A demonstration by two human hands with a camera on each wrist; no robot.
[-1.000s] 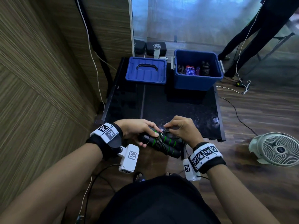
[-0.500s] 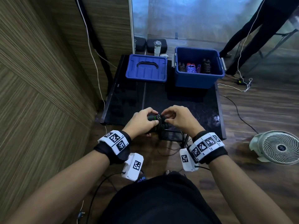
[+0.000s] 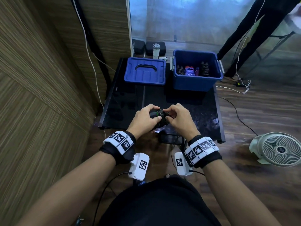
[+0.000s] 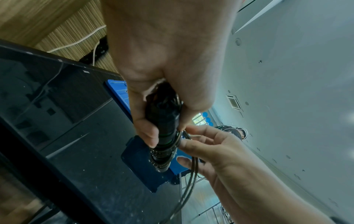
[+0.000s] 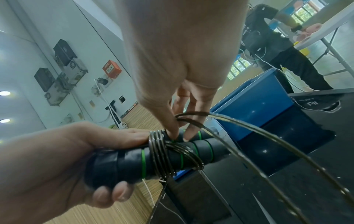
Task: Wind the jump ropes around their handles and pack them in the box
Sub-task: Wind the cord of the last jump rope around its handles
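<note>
Left hand point(image 5: 57, 159) grip wraps the paired foam handles point(image 5: 172, 154), likely non-slip; right hand point(image 5: 178, 75) pinches the thin, probably springy cable point(image 5: 249, 136).

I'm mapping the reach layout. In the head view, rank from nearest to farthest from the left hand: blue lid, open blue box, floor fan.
1. blue lid, straight ahead of the left hand.
2. open blue box, ahead and to the right.
3. floor fan, on the floor far right.

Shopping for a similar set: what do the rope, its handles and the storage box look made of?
Rope: thin, glossy, springy loops, likely plastic-coated cable, though unsure. Handles: matte black with green rings, probably foam or rubber grip. Box: smooth blue moulded plastic, as is its lid.
</note>
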